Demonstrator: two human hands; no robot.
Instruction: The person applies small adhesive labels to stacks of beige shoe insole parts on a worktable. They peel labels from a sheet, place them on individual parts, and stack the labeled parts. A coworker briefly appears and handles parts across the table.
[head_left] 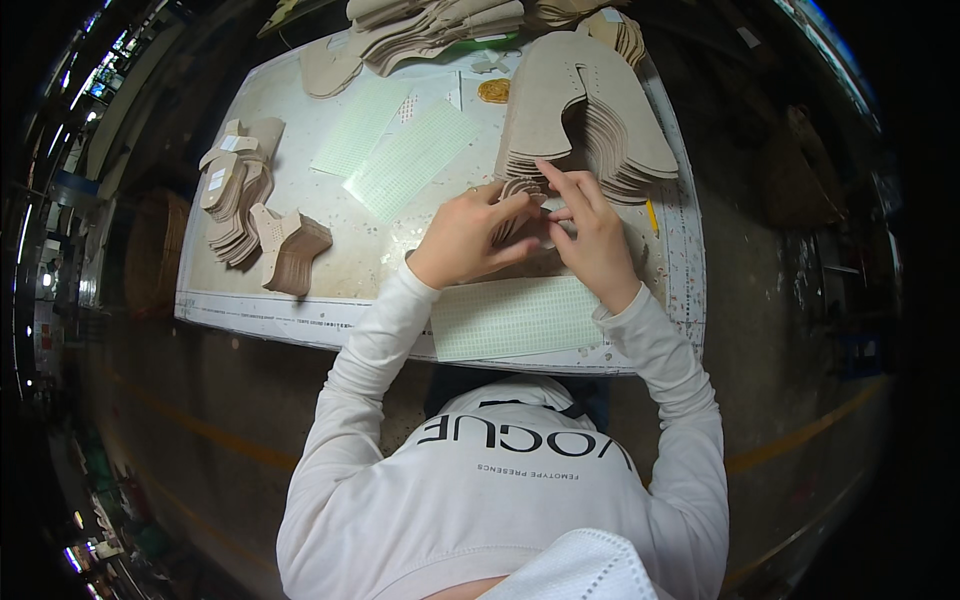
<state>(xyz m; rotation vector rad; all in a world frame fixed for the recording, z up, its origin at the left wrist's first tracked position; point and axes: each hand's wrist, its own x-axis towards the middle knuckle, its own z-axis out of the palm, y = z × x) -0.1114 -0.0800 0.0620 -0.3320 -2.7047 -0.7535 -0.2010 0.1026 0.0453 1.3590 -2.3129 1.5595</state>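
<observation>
In front of me my left hand (465,235) is closed around a small stack of beige cut pieces (517,188), whose layered edges show between the fingers. Just to its right, my right hand (596,238) has thumb and fingers drawn together at the stack's right side, one finger stretched forward. What those fingertips pinch is too small to make out. Directly beyond both hands lies a thick stack of large curved beige pieces (545,90). A pale green sheet of small printed labels (515,315) lies below my hands at the table's near edge.
The white-covered table (400,265) carries more label sheets (415,155). Stacks of small beige pieces (235,190) and notched ones (292,250) stand left; larger stacks (430,30) lie at the back. Orange rubber bands (493,91) and a yellow pencil (653,217) are near the large stack.
</observation>
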